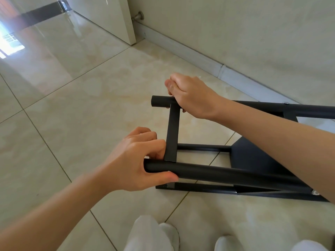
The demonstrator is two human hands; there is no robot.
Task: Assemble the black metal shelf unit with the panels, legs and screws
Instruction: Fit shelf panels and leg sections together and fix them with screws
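- Shelf unit (253, 160) lies on its side at 4 o'clock; left hand (137, 160) grips the near leg (217, 173), right hand (190, 95) curls round the far leg (160, 101).
- Door stop (138, 15) at 12 o'clock, by the skirting (181, 49).
- Glossy beige floor tiles (72, 105); pale wall (253, 33) behind.

Two hands show: the left hand (137, 160) at lower centre of the frame and the right hand (192, 95) above it. One black shelf unit (253, 160) lies at centre right. On it, four round legs can be counted: the near leg (217, 173), the far leg (160, 102), a lower leg (203, 147) and a bottom leg (199, 187). One flat crossbar (173, 134) joins two. Two screw heads (286, 103) (315, 192) show. One door stop (138, 16) sits at the top.
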